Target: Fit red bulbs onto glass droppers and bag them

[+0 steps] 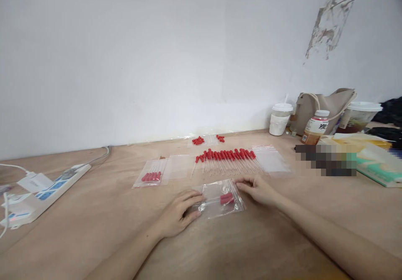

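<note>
A clear zip bag (pixel 212 213) lies on the table between my hands, with red-bulbed droppers (pixel 226 198) inside, bulbs toward the right end. My left hand (pixel 179 213) rests at the bag's left end, its fingers and thumb apart and the fingertips touching the plastic. At the upper right corner, my right hand (pixel 256 190) has thumb and fingers closed on the bag's edge. Beyond the bag, a row of loose glass-looking droppers with red rubber bulbs (pixel 229 155) lies side by side, bulbs away from me.
A filled bag of droppers (pixel 151 176) lies left, beside a flat bag (pixel 178 167). Another flat bag (pixel 271 159) is right of the row. Red bulbs (pixel 198 140) lie near the wall. A power strip (pixel 47 194) stands left; a cup (pixel 279 121), bottle (pixel 315 128) and tissue pack (pixel 378 163) stand right.
</note>
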Action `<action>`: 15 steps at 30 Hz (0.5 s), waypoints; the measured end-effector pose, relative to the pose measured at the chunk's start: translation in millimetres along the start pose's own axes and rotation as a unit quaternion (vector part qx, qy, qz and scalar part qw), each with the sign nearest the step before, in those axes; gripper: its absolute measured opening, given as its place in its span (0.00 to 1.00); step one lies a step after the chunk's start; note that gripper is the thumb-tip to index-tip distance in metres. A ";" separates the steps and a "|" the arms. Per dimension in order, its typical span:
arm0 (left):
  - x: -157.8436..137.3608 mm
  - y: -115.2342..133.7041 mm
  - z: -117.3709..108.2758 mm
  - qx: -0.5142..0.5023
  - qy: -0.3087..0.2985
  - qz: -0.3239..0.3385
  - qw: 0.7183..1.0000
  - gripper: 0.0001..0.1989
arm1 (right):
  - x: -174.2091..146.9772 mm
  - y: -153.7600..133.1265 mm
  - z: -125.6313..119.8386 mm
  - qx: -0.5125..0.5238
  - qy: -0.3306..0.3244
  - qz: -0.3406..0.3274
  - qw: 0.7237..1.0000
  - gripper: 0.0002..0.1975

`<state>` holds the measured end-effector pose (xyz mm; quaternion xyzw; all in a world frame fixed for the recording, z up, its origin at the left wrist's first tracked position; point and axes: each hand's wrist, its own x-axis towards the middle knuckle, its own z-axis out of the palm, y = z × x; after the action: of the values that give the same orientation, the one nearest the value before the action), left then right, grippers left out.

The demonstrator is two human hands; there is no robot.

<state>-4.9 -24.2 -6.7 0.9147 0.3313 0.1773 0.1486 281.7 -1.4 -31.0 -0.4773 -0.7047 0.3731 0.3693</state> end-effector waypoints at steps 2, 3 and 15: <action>-0.5 -0.2 -0.2 0.007 -0.016 0.006 1.000 0.16 | 14.5 0.4 -8.8 -0.048 0.061 0.026 0.997 0.11; -0.6 -0.4 -0.2 0.010 -0.023 0.008 1.000 0.16 | 24.1 -0.5 -10.9 -0.088 0.088 0.029 0.992 0.08; 1.5 2.0 0.3 -0.003 -0.019 0.025 0.999 0.15 | 147.3 -21.8 48.0 -0.220 0.228 0.109 0.942 0.09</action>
<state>-2.6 -24.7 -5.8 0.9257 0.3045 0.1643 0.1526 190.9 124.2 -9.2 -0.6930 -0.6097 0.1273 0.3631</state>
